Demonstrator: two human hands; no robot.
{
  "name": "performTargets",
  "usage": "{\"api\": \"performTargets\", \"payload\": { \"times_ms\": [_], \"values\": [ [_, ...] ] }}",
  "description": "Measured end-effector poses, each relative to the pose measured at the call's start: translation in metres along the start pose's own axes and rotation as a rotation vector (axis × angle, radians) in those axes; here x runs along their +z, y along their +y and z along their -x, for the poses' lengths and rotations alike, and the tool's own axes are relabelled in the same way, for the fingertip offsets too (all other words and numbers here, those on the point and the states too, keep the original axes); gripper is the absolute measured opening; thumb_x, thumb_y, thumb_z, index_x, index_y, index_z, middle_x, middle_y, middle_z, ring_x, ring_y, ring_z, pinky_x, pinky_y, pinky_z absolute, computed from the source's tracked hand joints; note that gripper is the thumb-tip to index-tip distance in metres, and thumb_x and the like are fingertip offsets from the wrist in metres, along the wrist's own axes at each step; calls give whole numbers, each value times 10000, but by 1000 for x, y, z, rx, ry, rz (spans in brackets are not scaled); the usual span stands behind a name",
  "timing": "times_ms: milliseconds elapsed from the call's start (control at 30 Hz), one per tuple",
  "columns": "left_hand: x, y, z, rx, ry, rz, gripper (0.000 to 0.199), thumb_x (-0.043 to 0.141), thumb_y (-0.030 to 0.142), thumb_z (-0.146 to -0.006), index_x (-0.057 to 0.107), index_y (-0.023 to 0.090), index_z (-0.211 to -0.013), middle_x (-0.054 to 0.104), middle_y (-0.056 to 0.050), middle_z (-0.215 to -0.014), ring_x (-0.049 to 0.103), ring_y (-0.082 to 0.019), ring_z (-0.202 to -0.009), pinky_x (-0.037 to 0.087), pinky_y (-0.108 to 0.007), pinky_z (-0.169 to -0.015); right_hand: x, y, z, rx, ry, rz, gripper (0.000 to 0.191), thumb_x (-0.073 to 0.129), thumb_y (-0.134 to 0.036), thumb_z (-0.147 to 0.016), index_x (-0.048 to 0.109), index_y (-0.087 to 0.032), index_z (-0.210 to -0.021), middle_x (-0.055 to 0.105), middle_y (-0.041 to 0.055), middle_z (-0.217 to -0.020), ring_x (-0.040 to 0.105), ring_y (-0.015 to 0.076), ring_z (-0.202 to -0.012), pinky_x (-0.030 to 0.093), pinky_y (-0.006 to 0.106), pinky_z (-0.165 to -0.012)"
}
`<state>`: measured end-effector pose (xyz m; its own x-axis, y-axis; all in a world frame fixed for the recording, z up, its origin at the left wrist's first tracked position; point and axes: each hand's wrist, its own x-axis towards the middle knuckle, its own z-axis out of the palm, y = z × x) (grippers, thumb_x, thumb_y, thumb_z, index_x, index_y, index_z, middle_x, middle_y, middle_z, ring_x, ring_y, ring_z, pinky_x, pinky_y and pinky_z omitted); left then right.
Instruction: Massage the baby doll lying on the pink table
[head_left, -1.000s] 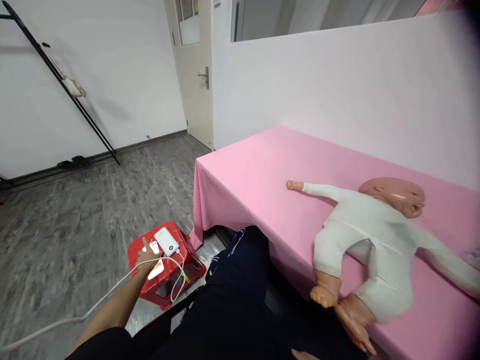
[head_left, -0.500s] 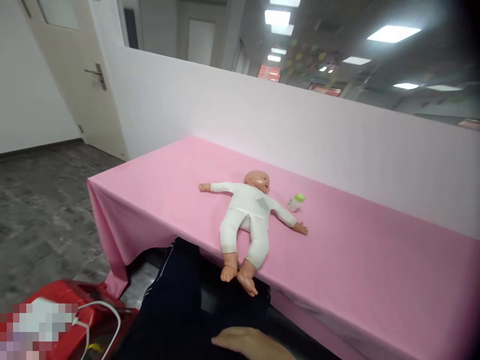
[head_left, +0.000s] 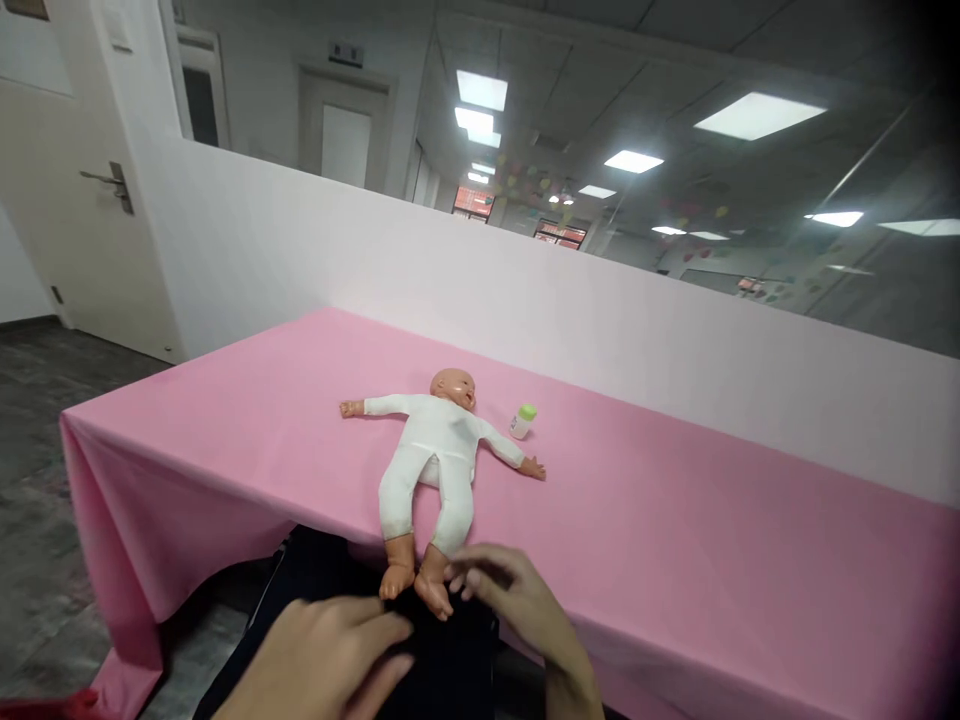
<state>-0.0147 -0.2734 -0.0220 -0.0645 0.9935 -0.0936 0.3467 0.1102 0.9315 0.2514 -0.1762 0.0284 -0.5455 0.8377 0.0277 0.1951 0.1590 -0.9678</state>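
Observation:
A baby doll in a white bodysuit lies on its back, arms spread, its bare feet hanging over the near edge of the pink-covered table. Just in front of the feet is my left hand, fingers loosely bent and thumb apart, holding nothing. My right hand hovers beside the doll's foot on the right, open with curved fingers; whether a fingertip touches the foot I cannot tell. A small bottle with a green cap stands by the doll's outstretched arm.
The pink tablecloth drapes over the table's front and left edges. Behind it runs a white half wall under a glass pane. A door is at the left. Part of a red object shows at the bottom left.
Both hands are now raised near the doll's feet; earlier only one hand showed low over the lap. My view has shifted right and up, leaving the red object mostly out of frame.

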Motion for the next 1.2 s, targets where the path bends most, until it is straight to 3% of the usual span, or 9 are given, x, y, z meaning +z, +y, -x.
{"api": "performTargets", "payload": {
  "times_ms": [67, 133, 233, 367, 500, 667, 833, 1033, 1200],
  "values": [
    [10, 58, -30, 201, -118, 74, 317, 688, 589, -801, 821, 381, -998, 771, -96, -850, 723, -342, -870, 550, -426, -876, -20, 6, -16, 4, 182, -42, 477, 688, -614, -907, 780, -167, -1049, 772, 110, -946, 709, 221, -825, 578, 357, -778],
    [19, 106, -62, 344, -104, 41, 347, 676, 548, -841, 819, 329, -1068, 773, -81, -866, 696, -300, -791, 539, -395, -820, -39, 14, -33, 11, 326, -31, 512, 705, -642, -878, 768, -151, -1006, 764, 121, -925, 702, 223, -817, 574, 354, -754],
    [27, 139, -113, 430, 25, -44, 358, 648, 482, -872, 808, 279, -1120, 771, -60, -882, 680, -271, -793, 520, -375, -829, -65, 24, -60, 25, 429, 31, 577, 726, -697, -819, 754, -134, -937, 753, 127, -899, 695, 226, -800, 568, 356, -748],
    [39, 131, -179, 437, 27, -55, 313, 668, 426, -860, 812, 245, -1070, 768, -64, -912, 684, -276, -861, 521, -392, -914, -101, 39, -90, 34, 513, 116, 595, 711, -705, -794, 743, -124, -919, 733, 103, -840, 679, 220, -746, 555, 345, -719],
    [75, 127, -235, 428, -174, 182, 264, 691, 393, -871, 803, 200, -1013, 777, -107, -988, 700, -292, -966, 523, -421, -989, -145, 55, -112, 28, 700, 239, 463, 607, -561, -884, 736, -135, -1013, 759, 118, -933, 693, 236, -797, 556, 354, -761],
    [144, 152, -296, 10, -478, 795, 313, 637, 408, -963, 732, 141, -1096, 676, -187, -1356, 634, -279, -1271, 468, -380, -1120, -191, 68, -138, -35, 934, 618, 468, 380, -309, -950, 678, -123, -1259, 705, 160, -1291, 637, 291, -1206, 488, 456, -1061],
    [191, 169, -344, -256, -422, 989, 417, 451, 462, -1050, 653, 167, -1265, 539, -198, -1526, 495, -232, -1445, 456, -309, -1135, -210, 83, -162, -84, 792, 842, 565, 340, -222, -955, 540, -33, -1448, 519, 210, -1543, 434, 299, -1477, 310, 498, -1248],
    [211, 177, -367, -284, -440, 1036, 597, 346, 504, -1073, 536, 46, -1405, 442, -263, -1587, 477, -253, -1465, 453, -318, -1151, -223, 115, -174, -80, 693, 884, 582, 323, -249, -981, 503, -76, -1507, 476, 167, -1595, 396, 270, -1517, 273, 508, -1274],
    [192, 175, -368, -300, -515, 1030, 659, 394, 507, -1058, 491, -11, -1454, 443, -292, -1579, 460, -274, -1479, 429, -319, -1173, -227, 114, -168, -107, 693, 881, 590, 272, -283, -1024, 499, -8, -1495, 457, 225, -1592, 354, 305, -1537, 266, 547, -1271]
  ]
}}
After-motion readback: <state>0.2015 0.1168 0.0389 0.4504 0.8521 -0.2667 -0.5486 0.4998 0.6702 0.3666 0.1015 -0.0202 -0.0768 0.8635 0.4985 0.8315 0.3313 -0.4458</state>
